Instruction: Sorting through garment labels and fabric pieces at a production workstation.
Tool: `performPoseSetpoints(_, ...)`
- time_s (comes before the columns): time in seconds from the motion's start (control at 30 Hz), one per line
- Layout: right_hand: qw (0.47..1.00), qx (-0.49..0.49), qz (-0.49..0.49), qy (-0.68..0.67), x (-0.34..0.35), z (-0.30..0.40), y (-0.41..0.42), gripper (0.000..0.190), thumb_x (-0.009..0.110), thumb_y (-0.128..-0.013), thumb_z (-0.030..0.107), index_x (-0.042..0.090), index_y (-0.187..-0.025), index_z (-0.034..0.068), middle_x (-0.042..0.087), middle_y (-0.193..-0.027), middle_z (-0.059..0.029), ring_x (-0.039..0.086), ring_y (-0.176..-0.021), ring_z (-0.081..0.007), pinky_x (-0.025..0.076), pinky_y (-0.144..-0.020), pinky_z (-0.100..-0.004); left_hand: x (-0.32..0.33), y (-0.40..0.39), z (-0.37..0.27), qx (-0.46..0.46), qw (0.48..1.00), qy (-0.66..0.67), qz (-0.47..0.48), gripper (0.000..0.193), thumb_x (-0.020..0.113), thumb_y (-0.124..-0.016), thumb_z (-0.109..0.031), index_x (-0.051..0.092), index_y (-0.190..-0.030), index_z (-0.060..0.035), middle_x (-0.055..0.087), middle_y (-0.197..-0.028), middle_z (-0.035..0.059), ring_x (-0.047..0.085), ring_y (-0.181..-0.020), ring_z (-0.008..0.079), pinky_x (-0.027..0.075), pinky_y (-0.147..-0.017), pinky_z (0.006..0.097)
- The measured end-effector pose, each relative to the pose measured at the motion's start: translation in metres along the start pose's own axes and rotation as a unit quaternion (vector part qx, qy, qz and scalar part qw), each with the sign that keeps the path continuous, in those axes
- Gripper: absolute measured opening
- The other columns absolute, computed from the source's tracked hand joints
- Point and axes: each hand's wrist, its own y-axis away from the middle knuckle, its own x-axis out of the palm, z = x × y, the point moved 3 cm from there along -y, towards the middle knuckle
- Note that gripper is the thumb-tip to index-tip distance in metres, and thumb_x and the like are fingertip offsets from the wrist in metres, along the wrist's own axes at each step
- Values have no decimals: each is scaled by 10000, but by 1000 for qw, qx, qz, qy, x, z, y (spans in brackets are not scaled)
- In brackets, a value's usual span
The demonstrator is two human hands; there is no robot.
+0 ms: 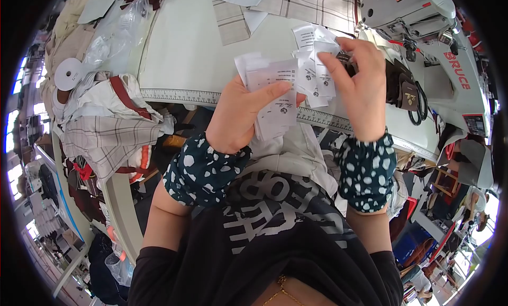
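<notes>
My left hand [242, 107] grips a thick stack of white printed garment labels [276, 103], its thumb across the top one, over the table's front edge. To its right, more white labels [313, 74] lie spread on the sewing table [182, 60]. My right hand [359, 80] is over these loose labels, thumb and index finger at a label's upper end; whether they pinch it cannot be told. Dark brown brand labels [405, 91] stand in a row to the right of this hand, beside a black cord loop [418, 107].
A Bruce sewing machine [456, 72] stands at the right. Checked fabric pieces [293, 6] lie at the back. A measuring tape [178, 96] runs along the front edge. At the left are checked garments [107, 139], a white spool [68, 74] and a clear plastic bag [119, 32].
</notes>
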Motion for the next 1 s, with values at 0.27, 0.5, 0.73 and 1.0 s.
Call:
performPoseSetpoints(0.27, 957, 137, 116, -230, 7, 3, 8, 156, 722, -863, 109, 673, -941, -17, 614, -850, -33, 534, -730, -104, 435, -656, -239, -11, -4, -4, 241, 882, -380, 142, 282, 586, -958, -56, 562, -1226, 30, 679, -1101, 125, 693, -946, 231, 568, -828, 342)
performPoseSetpoints(0.5, 999, -31, -32, 28, 0, -2, -2, 194, 715, -873, 155, 682, -956, -18, 636, -915, -92, 573, -839, -203, 464, -742, -293, -4, -4, 1, -8, 1000, -7, -3, 297, 586, -959, -63, 554, -1237, 38, 691, -1056, 121, 694, -951, 222, 568, -816, 338)
performPoseSetpoints(0.73, 979, 61, 94, -169, 9, 13, 8, 145, 707, -867, 104, 657, -926, -18, 637, -886, -75, 564, -884, -212, 459, -780, -304, -2, -4, -2, 12, 1000, -17, 7, 278, 566, -968, -73, 562, -1226, 30, 675, -1103, 132, 680, -969, 208, 560, -852, 340)
performPoseSetpoints(1.0, 997, 11, 36, -63, 2, 9, 4, 160, 722, -848, 129, 688, -952, 12, 648, -917, -67, 561, -887, -216, 455, -784, -318, -2, -4, 0, -10, 1000, -18, 6, 268, 557, -974, -79, 567, -1224, 19, 671, -1098, 114, 675, -985, 198, 563, -873, 367)
